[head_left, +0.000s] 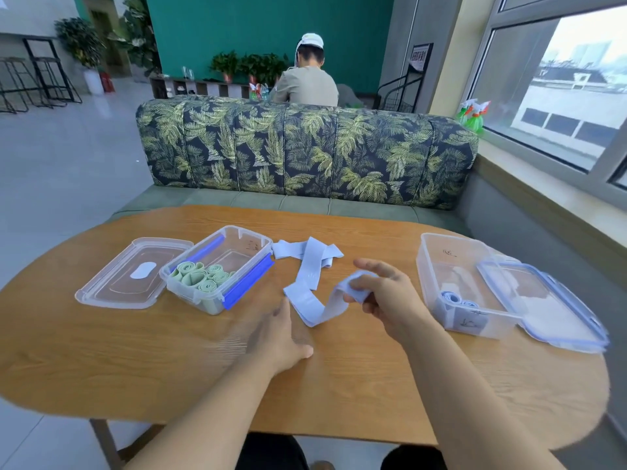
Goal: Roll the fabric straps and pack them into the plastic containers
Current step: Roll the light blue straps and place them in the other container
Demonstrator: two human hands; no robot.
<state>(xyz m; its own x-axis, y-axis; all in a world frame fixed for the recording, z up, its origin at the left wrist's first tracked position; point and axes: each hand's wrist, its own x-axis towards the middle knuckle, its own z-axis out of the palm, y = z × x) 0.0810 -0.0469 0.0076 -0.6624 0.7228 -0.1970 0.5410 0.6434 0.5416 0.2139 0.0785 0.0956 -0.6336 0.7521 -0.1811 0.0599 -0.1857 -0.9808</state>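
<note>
Right hand pinched the started roll of the light blue strap; the loose tail ran left from its fingers, then away across the wooden table. Left hand, blurred, fingers straight and holding nothing, was just beside that tail.

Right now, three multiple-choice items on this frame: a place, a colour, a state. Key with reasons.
1. Where is the lid of the left container?
A) flat on the table, to its left
B) snapped onto it
C) under it

2. What colour are the rolled straps in that container?
A) red
B) green
C) black

3. What is the right hand doing?
A) resting flat, empty
B) lifting a lid
C) pinching a partly rolled light blue strap

Key: 1 A, it lies beside the left wall; 2 B, pale green rolls show inside; 3 C, fingers curl round its rolled end.
</note>
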